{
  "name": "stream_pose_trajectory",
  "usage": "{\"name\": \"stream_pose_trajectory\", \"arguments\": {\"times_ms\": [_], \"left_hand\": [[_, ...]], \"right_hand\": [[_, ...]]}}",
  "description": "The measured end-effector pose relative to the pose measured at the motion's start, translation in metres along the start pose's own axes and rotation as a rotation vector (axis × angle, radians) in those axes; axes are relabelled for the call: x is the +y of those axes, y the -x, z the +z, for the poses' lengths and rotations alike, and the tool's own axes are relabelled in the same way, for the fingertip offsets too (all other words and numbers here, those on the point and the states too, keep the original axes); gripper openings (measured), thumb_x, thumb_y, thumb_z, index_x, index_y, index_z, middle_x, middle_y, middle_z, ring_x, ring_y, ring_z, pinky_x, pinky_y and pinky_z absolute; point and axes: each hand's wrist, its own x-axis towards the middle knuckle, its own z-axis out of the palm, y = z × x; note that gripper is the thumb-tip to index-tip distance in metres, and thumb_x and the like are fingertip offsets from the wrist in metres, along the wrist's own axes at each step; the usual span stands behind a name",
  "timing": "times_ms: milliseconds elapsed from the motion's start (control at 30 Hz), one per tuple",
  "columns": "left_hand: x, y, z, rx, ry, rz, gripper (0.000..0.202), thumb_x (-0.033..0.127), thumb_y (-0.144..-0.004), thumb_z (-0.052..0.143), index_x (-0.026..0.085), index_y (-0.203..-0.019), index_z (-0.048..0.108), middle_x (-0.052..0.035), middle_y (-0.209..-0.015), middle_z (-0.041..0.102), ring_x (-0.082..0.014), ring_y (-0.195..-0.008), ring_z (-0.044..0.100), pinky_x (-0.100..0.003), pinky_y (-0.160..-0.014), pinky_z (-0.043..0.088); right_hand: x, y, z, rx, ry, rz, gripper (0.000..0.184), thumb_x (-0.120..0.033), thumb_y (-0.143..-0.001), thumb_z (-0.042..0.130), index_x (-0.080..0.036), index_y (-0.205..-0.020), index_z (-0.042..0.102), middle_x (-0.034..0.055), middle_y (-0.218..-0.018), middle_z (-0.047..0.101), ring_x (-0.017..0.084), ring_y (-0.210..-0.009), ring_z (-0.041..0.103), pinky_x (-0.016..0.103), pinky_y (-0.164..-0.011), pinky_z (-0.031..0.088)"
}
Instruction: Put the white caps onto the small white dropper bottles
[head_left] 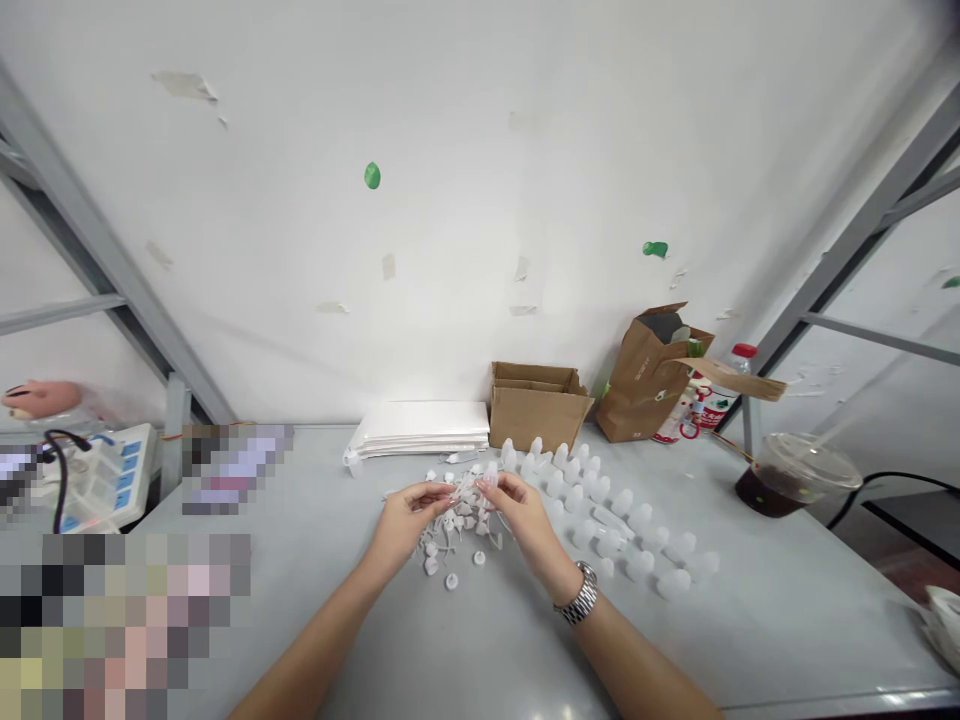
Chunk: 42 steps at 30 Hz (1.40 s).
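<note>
My left hand (409, 515) is closed in a pinch over a pile of small white plastic parts (459, 525); what lies in its fingertips is too small to make out. Opposite it, my right hand (529, 520), with a metal watch on the wrist, pinches a frosted bulb-shaped cap (492, 470). Thin white strands show between the two hands. Some of the pile is hidden behind my fingers. Several frosted bulb-shaped caps (640, 517) stand in loose rows right of my right hand. Two small white pieces (451, 581) lie apart, nearer to me.
Behind the pile are a stack of white sheets (420, 428) and an open cardboard box (536, 410). A brown paper bag (649, 380) stands against the wall. Farther right is a clear cup (795, 475) with dark drink and a straw. A power strip (112, 475) sits left.
</note>
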Motion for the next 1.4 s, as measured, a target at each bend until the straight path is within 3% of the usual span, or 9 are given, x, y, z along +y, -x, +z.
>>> {"name": "stream_pose_trajectory", "arguments": {"times_ms": [100, 167, 300, 400, 833, 967, 1167, 1400], "left_hand": [[-0.002, 0.0, -0.001, 0.007, -0.004, 0.017, 0.029, 0.035, -0.056, 0.069, 0.015, -0.077, 0.068, -0.0059, -0.08, 0.071, -0.0205, -0.077, 0.064, -0.033, -0.075, 0.05], [-0.002, -0.001, -0.001, 0.009, -0.007, 0.033, 0.029, 0.035, -0.059, 0.067, 0.015, -0.079, 0.068, -0.0057, -0.081, 0.071, -0.0199, -0.077, 0.064, -0.032, -0.075, 0.05], [-0.002, -0.001, -0.001, -0.002, -0.01, 0.042, 0.028, 0.036, -0.061, 0.065, 0.016, -0.081, 0.067, -0.0058, -0.085, 0.071, -0.0199, -0.08, 0.064, -0.033, -0.077, 0.049], [-0.001, -0.001, -0.002, 0.018, 0.028, 0.021, 0.031, 0.038, -0.06, 0.065, 0.015, -0.081, 0.066, -0.0065, -0.085, 0.071, -0.0211, -0.083, 0.064, -0.034, -0.079, 0.049], [0.002, 0.002, 0.0, 0.014, 0.151, -0.092, 0.04, 0.04, -0.059, 0.067, 0.014, -0.088, 0.065, -0.0088, -0.093, 0.069, -0.0209, -0.081, 0.064, -0.033, -0.076, 0.05], [0.003, 0.002, 0.002, -0.02, 0.138, -0.07, 0.035, 0.034, -0.05, 0.074, 0.015, -0.079, 0.067, -0.0077, -0.084, 0.071, -0.0223, -0.08, 0.064, -0.032, -0.074, 0.049], [-0.001, -0.008, -0.004, 0.065, 0.09, -0.065, 0.035, 0.04, -0.047, 0.074, 0.016, -0.071, 0.068, -0.0061, -0.078, 0.072, -0.0223, -0.076, 0.064, -0.03, -0.07, 0.05], [0.014, -0.017, -0.01, 0.203, -0.137, 0.044, 0.036, 0.047, -0.043, 0.074, 0.017, -0.061, 0.069, -0.0083, -0.08, 0.071, -0.0258, -0.083, 0.062, -0.031, -0.073, 0.049]], "right_hand": [[0.002, -0.001, -0.001, 0.019, 0.04, -0.037, 0.029, -0.047, -0.063, 0.067, -0.019, -0.069, 0.067, 0.0068, -0.103, 0.059, 0.023, -0.101, 0.051, 0.029, -0.079, 0.042], [0.005, -0.001, -0.001, -0.037, 0.023, -0.026, 0.03, -0.048, -0.062, 0.067, -0.019, -0.072, 0.068, 0.0073, -0.109, 0.059, 0.025, -0.107, 0.048, 0.031, -0.083, 0.041], [0.01, -0.001, 0.0, -0.16, -0.034, 0.02, 0.034, -0.047, -0.064, 0.066, -0.019, -0.083, 0.07, 0.0067, -0.088, 0.067, 0.025, -0.091, 0.058, 0.037, -0.082, 0.042], [0.012, -0.002, 0.0, -0.128, -0.043, 0.058, 0.035, -0.045, -0.062, 0.069, -0.017, -0.083, 0.07, 0.0068, -0.082, 0.069, 0.024, -0.083, 0.061, 0.037, -0.079, 0.044], [0.01, -0.004, -0.001, -0.082, -0.033, 0.06, 0.035, -0.045, -0.059, 0.07, -0.016, -0.079, 0.071, 0.007, -0.083, 0.069, 0.024, -0.082, 0.061, 0.035, -0.078, 0.044], [0.013, -0.005, 0.001, -0.084, -0.007, 0.013, 0.035, -0.045, -0.061, 0.069, -0.015, -0.079, 0.071, 0.0072, -0.082, 0.068, 0.023, -0.079, 0.061, 0.034, -0.073, 0.045], [0.012, -0.004, 0.003, 0.034, 0.221, -0.166, 0.025, -0.039, -0.066, 0.066, -0.017, -0.075, 0.071, 0.0069, -0.083, 0.065, 0.021, -0.082, 0.059, 0.031, -0.075, 0.045], [0.013, -0.004, 0.004, 0.118, 0.282, -0.195, 0.014, -0.027, -0.067, 0.068, -0.016, -0.075, 0.071, 0.0063, -0.086, 0.065, 0.02, -0.084, 0.058, 0.029, -0.076, 0.045]]}}
